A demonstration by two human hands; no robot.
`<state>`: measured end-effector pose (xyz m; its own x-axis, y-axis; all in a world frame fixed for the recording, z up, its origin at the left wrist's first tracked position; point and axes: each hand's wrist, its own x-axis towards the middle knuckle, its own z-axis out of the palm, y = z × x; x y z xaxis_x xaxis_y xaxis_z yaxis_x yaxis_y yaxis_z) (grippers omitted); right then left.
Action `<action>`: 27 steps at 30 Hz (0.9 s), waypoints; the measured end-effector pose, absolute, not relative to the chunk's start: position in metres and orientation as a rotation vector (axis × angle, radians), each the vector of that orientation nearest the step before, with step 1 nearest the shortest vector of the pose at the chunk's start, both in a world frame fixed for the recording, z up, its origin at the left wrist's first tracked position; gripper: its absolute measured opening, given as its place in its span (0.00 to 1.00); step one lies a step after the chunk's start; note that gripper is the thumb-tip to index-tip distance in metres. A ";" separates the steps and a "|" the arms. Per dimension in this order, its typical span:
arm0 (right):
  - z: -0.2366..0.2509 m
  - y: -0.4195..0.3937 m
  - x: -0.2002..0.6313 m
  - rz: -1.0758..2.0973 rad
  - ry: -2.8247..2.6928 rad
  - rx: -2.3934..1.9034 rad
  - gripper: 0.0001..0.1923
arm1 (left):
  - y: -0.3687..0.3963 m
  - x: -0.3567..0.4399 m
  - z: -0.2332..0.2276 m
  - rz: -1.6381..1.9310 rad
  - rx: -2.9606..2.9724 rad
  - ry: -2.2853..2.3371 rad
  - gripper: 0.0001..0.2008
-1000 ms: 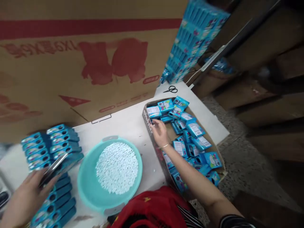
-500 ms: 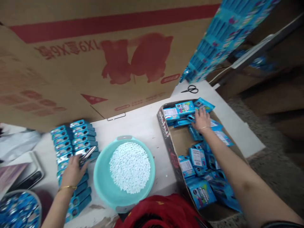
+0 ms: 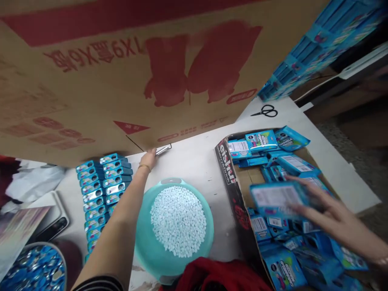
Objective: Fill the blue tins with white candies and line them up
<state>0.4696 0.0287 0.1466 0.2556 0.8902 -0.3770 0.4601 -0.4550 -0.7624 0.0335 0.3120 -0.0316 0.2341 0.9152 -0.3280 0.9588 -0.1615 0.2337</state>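
Left hand [image 3: 150, 157] extended over the white surface [image 3: 194, 161] beyond the teal basin [image 3: 142, 238], fingers pinching a thin silver strip [image 3: 163, 150]; right hand [image 3: 330, 216], blurred, grasping a blue packet [image 3: 274, 198] above the cardboard tray [image 3: 230, 178] of packets.

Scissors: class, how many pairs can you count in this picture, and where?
1. The black scissors lie on the white table at the far right, beyond the cardboard tray of blue packets. Others may be hidden behind the large carton.
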 end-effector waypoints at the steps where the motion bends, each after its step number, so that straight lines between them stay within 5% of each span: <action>1: 0.151 0.023 0.452 1.286 -1.191 -1.980 0.35 | 0.318 0.037 -0.038 -0.153 2.125 1.714 0.11; 6: 0.133 0.020 0.371 2.149 -0.920 -1.467 0.32 | 0.311 0.042 -0.025 -0.043 2.157 1.583 0.10; 10: 0.115 0.016 0.348 2.396 -0.561 -1.045 0.36 | 0.260 0.039 0.016 0.131 2.179 1.495 0.12; 20: 0.135 -0.013 0.330 2.590 -0.648 -0.491 0.51 | 0.040 0.015 0.059 -0.179 1.834 1.344 0.11; 27: 0.127 -0.039 0.322 2.198 -0.807 -0.713 0.47 | -0.018 0.017 0.047 -0.609 1.809 1.462 0.08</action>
